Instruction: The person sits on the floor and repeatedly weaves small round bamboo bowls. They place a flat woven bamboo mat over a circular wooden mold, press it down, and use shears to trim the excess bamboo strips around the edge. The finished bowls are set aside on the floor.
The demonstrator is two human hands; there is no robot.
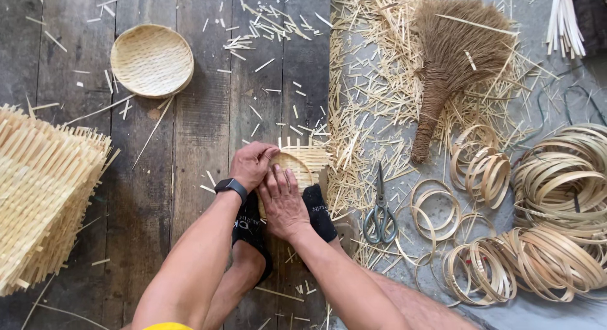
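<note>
Feet: black socks pin the work to the grey plank floor (190, 146) | hands: left hand (251, 165) grips the rim, right hand (283, 200) presses flat on the small round woven bamboo tray (303, 165), strip ends untrimmed, apparently mid-shaping | beside: steel scissors (380, 210), bamboo hoops (537, 241) | far: one finished round woven bamboo basket (152, 59).

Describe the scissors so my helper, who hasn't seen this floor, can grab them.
Start at the big brown fibre brush on the grey mat. Below its handle, among straw offcuts, lie the scissors, blades pointing up. They are the only metal thing there, left of the bamboo hoops.
</note>
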